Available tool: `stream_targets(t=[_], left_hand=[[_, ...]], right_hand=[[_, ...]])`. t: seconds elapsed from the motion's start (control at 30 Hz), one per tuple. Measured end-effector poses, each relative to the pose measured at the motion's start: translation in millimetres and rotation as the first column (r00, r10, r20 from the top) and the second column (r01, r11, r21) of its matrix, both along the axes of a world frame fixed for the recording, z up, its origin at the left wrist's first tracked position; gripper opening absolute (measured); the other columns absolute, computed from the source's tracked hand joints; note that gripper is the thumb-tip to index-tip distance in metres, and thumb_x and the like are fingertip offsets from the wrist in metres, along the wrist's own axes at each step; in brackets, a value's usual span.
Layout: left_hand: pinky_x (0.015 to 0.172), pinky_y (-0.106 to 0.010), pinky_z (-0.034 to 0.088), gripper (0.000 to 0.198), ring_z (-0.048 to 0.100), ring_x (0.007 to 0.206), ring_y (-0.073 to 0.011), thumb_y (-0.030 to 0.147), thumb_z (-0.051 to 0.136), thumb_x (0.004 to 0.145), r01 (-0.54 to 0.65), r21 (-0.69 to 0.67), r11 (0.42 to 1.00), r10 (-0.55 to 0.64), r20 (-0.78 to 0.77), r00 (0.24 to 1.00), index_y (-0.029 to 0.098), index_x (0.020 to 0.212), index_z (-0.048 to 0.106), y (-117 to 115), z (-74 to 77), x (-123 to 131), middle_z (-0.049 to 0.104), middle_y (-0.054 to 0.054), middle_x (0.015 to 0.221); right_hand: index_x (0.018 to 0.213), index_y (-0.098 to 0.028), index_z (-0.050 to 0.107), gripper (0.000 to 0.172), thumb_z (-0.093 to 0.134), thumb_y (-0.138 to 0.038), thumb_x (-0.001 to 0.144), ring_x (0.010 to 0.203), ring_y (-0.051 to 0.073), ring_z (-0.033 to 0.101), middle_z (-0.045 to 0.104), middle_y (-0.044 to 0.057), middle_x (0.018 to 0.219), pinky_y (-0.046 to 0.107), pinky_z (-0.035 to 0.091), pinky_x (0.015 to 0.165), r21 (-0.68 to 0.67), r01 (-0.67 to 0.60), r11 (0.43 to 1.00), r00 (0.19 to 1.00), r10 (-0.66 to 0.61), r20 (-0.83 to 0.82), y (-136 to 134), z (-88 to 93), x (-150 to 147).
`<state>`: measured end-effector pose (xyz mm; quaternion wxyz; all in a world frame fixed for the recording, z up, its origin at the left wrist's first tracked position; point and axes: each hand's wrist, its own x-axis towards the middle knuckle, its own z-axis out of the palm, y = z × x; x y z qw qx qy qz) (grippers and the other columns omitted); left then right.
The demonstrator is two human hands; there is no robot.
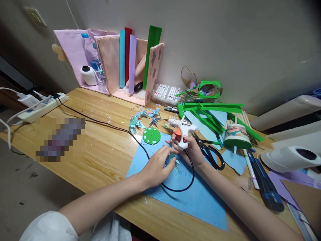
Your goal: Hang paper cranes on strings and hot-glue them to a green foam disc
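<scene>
My right hand (192, 150) is wrapped round the white handle of a hot glue gun (184, 129) with an orange trigger, its nozzle pointing left. My left hand (157, 165) is bent over a small blue folded-paper piece (170, 160), its fingers curled and partly hiding that piece. Both hands are close together above a blue sheet (195, 204). Just beyond them lies a green disc (151, 135) with small white squares round its edge. Several folded-paper cranes (136, 124) in light blue rest behind the disc.
Black scissors (212, 155) lie right of my right hand, near a green-based drum (237, 135) and a utility knife (267, 187). A black cord (100, 121) crosses the table (105, 150) from a power strip (41, 108). A pink organizer (107, 67) stands behind.
</scene>
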<state>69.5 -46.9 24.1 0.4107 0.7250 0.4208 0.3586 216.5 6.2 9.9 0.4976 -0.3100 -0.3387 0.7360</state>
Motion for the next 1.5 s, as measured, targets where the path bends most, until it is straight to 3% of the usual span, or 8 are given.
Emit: stream_targets(t=[0.2,0.53,0.8,0.93,1.07,1.27,1.33,1.5], left_hand=[[0.099,-0.031,0.038,0.030,0.051,0.113,-0.0177,0.022,0.045,0.087,-0.029,-0.122,0.992,0.032,0.026,0.999,0.020,0.117,0.051,-2,1.4,-2,0.057,-0.006,0.121],[0.099,-0.030,0.041,0.027,0.054,0.112,-0.0171,0.028,0.043,0.089,-0.082,-0.304,0.949,0.117,0.099,0.988,0.018,0.113,0.051,-4,-2.1,-1,0.058,-0.008,0.121],[0.097,-0.034,0.042,0.025,0.055,0.111,-0.0183,0.028,0.040,0.090,-0.121,-0.363,0.924,0.147,0.044,0.988,0.019,0.110,0.052,-2,-4.0,-2,0.061,-0.006,0.116],[0.098,-0.035,0.041,0.027,0.054,0.112,-0.0191,0.027,0.038,0.090,-0.144,-0.340,0.929,0.153,0.000,0.988,0.019,0.112,0.052,-3,-3.3,-3,0.060,-0.007,0.117],[0.098,-0.036,0.041,0.031,0.053,0.113,-0.0196,0.028,0.036,0.091,-0.131,-0.304,0.944,0.123,-0.046,0.991,0.019,0.118,0.050,-5,-1.6,-3,0.059,-0.008,0.119],[0.103,-0.036,0.037,0.032,0.049,0.119,-0.0192,0.026,0.038,0.091,-0.050,-0.173,0.984,0.038,-0.067,0.997,0.019,0.120,0.050,-7,-0.5,-3,0.056,-0.008,0.126],[0.105,-0.036,0.035,0.032,0.046,0.122,-0.0184,0.024,0.039,0.090,0.003,-0.094,0.996,-0.008,-0.051,0.999,0.020,0.120,0.050,-7,-1.1,-3,0.054,-0.007,0.128],[0.106,-0.035,0.034,0.032,0.045,0.122,-0.0172,0.023,0.040,0.089,0.096,0.031,0.995,-0.094,-0.038,0.995,0.019,0.120,0.049,-5,-4.0,-5,0.055,-0.008,0.125]], right_hand=[[0.090,-0.020,0.059,0.023,0.054,-0.035,0.073,0.090,0.021,0.058,0.062,0.003,0.083,0.038,0.049,0.086,0.056,0.003,0.998,0.997,-0.007,0.082,15,4.7,-5],[0.090,-0.018,0.060,0.029,0.057,-0.039,0.071,0.081,0.019,0.061,0.063,0.004,0.078,0.033,0.050,0.076,0.161,-0.281,0.946,0.939,0.237,0.247,40,1.4,-18],[0.087,-0.017,0.061,0.032,0.059,-0.044,0.069,0.079,0.020,0.060,0.063,0.004,0.075,0.031,0.048,0.070,0.193,-0.368,0.909,0.900,0.297,0.317,56,5.5,-26],[0.088,-0.018,0.062,0.033,0.060,-0.046,0.070,0.081,0.021,0.059,0.063,0.003,0.075,0.031,0.047,0.071,0.262,-0.343,0.902,0.885,0.216,0.413,60,9.5,-15],[0.093,-0.019,0.061,0.030,0.056,-0.042,0.074,0.079,0.021,0.059,0.063,0.003,0.077,0.034,0.047,0.074,0.329,-0.257,0.909,0.908,0.111,0.403,51,7.3,1],[0.097,-0.020,0.058,0.030,0.056,-0.039,0.074,0.076,0.019,0.058,0.059,0.002,0.072,0.035,0.049,0.076,0.294,0.028,0.955,0.941,-0.124,0.314,25,5.4,16],[0.098,-0.021,0.056,0.030,0.057,-0.039,0.074,0.072,0.018,0.057,0.057,0.001,0.072,0.035,0.051,0.074,0.218,0.055,0.974,0.947,-0.121,0.298,16,7.0,20],[0.091,-0.020,0.057,0.023,0.053,-0.038,0.077,0.070,0.016,0.056,0.058,0.003,0.078,0.032,0.052,0.071,0.057,-0.059,0.997,0.965,0.042,0.259,-6,7.6,25]])
